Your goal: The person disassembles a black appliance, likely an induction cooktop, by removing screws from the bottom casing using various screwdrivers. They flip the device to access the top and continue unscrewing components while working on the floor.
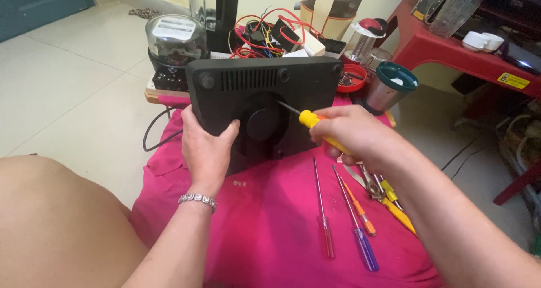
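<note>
A black appliance base [265, 82] stands tipped up on a pink cloth [270, 220], its underside with vent slots and a round hub facing me. My left hand [205, 147] grips its lower left edge. My right hand [352, 133] is closed around a yellow-handled screwdriver [313, 120]. The screwdriver's metal tip touches the underside just right of the hub.
On the cloth to the right lie several tools: a red-handled screwdriver [326, 237], a purple-handled one [365, 248], an orange one [363, 220] and pliers [389, 201]. Behind stand a glass-domed meter [174, 40], tangled wires [262, 37], blender jars [391, 88] and a red table [451, 51].
</note>
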